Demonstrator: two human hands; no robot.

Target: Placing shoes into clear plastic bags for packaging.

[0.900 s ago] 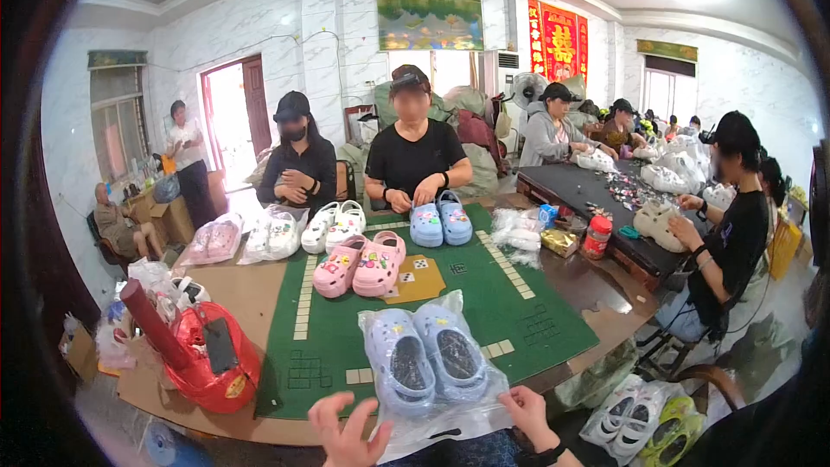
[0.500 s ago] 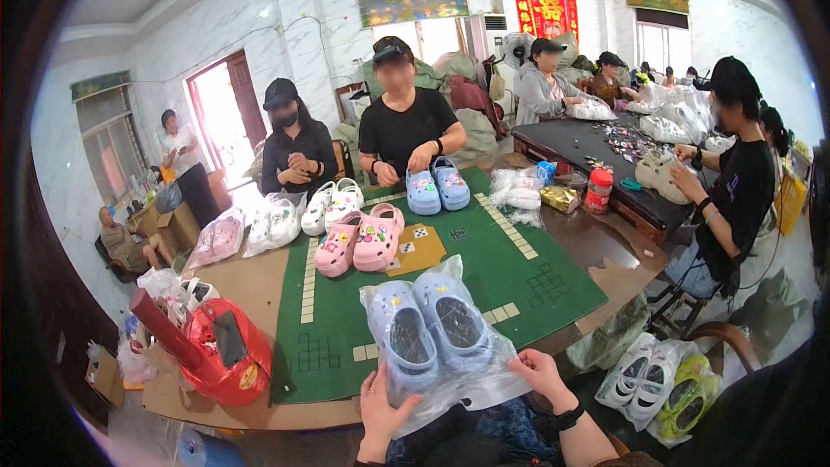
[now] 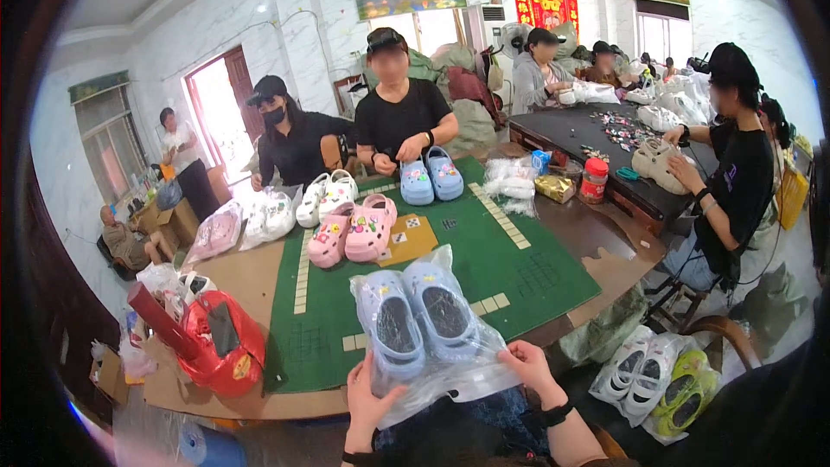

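Note:
A pair of light blue clogs (image 3: 400, 325) lies inside a clear plastic bag (image 3: 445, 385) at the near edge of the green mat. My left hand (image 3: 372, 393) grips the bag's near left side, its thumb lying on the plastic. At the near right corner, my right hand (image 3: 529, 367) pinches the film between thumb and fingers. The bag's near edge hangs between my hands, above my lap. Beyond it stand pink clogs (image 3: 368, 232) with colourful charms. Farther off, a pair of blue clogs (image 3: 417, 183) is beside a co-worker's hands.
The green mat (image 3: 553, 281) carries rows of pale tiles. At left sits a red plastic bag (image 3: 220, 363) with a phone on it. White clogs (image 3: 337, 195) and bagged pairs line the far left. A red-lidded jar (image 3: 594, 180) stands at right. Several co-workers sit around.
My hands keep their hold on the bagged clogs, which shift slightly left in view. The masked co-worker at far left has turned aside and lowered a hand to the table.

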